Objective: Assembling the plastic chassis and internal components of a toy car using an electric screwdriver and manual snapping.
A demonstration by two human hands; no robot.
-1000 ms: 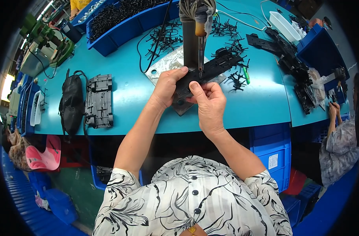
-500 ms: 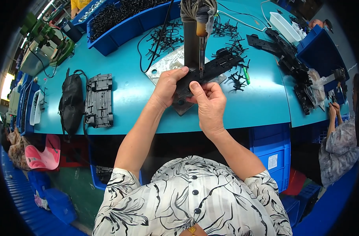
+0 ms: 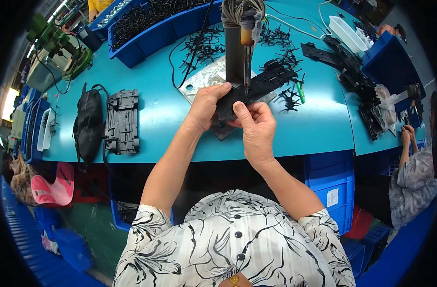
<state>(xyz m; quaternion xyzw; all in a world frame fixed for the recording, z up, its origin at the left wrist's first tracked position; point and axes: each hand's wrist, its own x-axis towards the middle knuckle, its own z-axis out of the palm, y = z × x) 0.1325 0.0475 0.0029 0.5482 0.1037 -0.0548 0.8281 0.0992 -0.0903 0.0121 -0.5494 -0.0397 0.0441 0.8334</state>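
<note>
Both my hands hold a long black plastic part, shaped like a toy car chassis (image 3: 259,85), tilted up toward the right. My left hand (image 3: 206,103) grips its left end, thumb on top. My right hand (image 3: 257,124) pinches its near edge between thumb and fingers. The tip of an upright soldering iron (image 3: 247,60), fixed to a metal post (image 3: 234,57), comes down at the part's upper face; whether it touches I cannot tell. Under the part lies a scuffed metal base plate (image 3: 206,76). Small black branched plastic pieces (image 3: 289,99) lie beside the part's right end.
A similar black chassis (image 3: 122,122) and a black bag-like thing (image 3: 88,124) lie at left. A blue bin (image 3: 132,56) of small black pieces stands behind. More black chassis parts (image 3: 352,71) are piled at right, near a co-worker's hands (image 3: 408,135). A green tool (image 3: 301,93) lies right of the plate.
The whole view has shifted very slightly. My hands keep the same hold on the black chassis under the iron, with no clear movement.
</note>
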